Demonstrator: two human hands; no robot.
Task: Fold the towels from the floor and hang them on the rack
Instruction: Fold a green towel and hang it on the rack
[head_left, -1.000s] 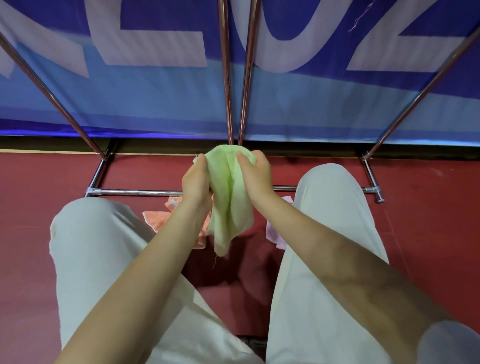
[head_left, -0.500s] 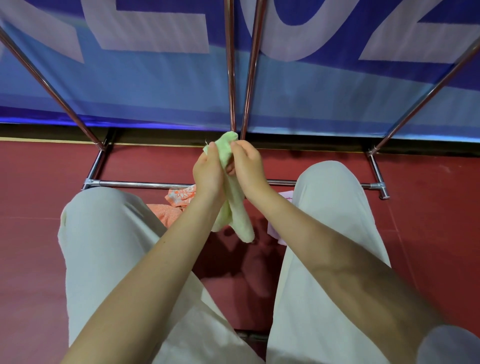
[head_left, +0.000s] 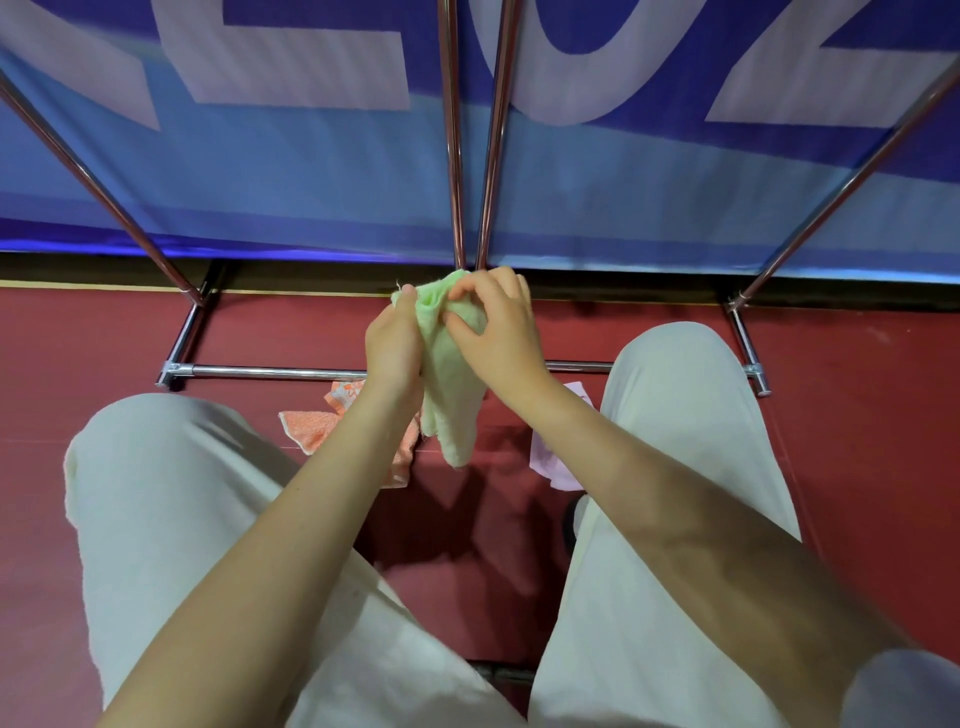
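Between the knees, above the red floor (head_left: 156, 338), the green towel (head_left: 447, 384) hangs bunched from 2 hands. Left hand (head_left: 392, 348) grips its upper left edge, fingers curled round the cloth. Right hand (head_left: 498, 332) pinches the top fold, thumb and fingertips on the fabric. Orange towel (head_left: 311, 428) lies on the floor under the left wrist; pink towel (head_left: 558, 467) lies beside the right knee. Rack (head_left: 260, 371) base bar runs just behind both hands.

Bunched green towel (head_left: 448, 384), hanging limp
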